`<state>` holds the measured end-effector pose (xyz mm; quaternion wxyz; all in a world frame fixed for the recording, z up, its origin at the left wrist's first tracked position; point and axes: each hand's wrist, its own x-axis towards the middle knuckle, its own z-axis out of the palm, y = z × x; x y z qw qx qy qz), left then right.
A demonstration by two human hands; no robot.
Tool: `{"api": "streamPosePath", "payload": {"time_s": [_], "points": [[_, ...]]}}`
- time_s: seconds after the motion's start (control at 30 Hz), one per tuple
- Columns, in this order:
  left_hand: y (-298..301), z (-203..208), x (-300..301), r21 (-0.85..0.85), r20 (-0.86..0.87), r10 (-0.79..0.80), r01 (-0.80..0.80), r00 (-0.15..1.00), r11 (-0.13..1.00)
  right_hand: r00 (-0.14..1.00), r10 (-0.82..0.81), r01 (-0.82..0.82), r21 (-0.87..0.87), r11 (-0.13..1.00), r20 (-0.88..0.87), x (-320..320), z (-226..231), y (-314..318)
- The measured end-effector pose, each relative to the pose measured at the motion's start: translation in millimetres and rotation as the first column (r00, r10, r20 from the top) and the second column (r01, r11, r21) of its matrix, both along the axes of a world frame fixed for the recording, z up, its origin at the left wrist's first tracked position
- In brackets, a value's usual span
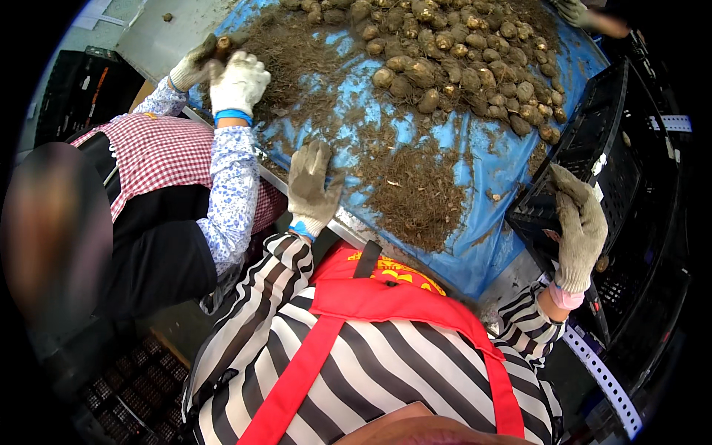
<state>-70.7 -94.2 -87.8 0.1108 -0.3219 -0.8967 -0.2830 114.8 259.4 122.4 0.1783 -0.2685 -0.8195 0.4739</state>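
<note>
My left hand (pixel 311 189), in a dirty light knit glove, is held over the near edge of the blue sheet (pixel 486 241). Its fingers are stretched out, with nothing in them. On the right, my right hand (pixel 581 230), gloved alike, is beside the near end of a black plastic crate (pixel 534 204). Its fingers point away from me, loosely bent, and no object shows in them; whether they touch the crate I cannot tell. A big heap of brown, hairy taro corms (pixel 463 67) lies across the far part of the sheet.
Loose root fibres (pixel 415 193) cover the sheet before me. At left, a co-worker's gloved hands (pixel 239 83) hold a taro (pixel 223 46). Another gloved hand (pixel 575 13) shows at the far right. Black crates stand at right, lower left (pixel 137 386) and upper left (pixel 85 93).
</note>
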Motion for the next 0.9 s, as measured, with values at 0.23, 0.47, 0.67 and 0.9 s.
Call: {"api": "streamPosePath", "payload": {"time_s": [0.23, 0.47, 0.67, 0.9], "points": [[-4, 1, -2, 0.042, -0.007, -0.066, 0.066, 0.998, 0.997, 0.999, -0.046, 0.046, -0.005, 0.999, -0.006, 5, -1, -2], [-10, -6, 0, -0.022, -0.005, -0.048, 0.048, 0.999, 0.999, 0.999, -0.034, 0.034, -0.013, 0.999, -0.016, -1, -1, -3], [-5, 4, 2, -0.088, -0.013, 0.005, -0.006, 1.000, 0.996, 1.000, -0.010, 0.010, 0.022, 1.000, -0.008, 1, 1, -2], [41, 41, -31, -0.052, 0.164, -0.073, 0.082, 0.984, 0.995, 1.000, 0.013, -0.016, 0.098, 0.995, 0.023, 1, 3, -2]]}}
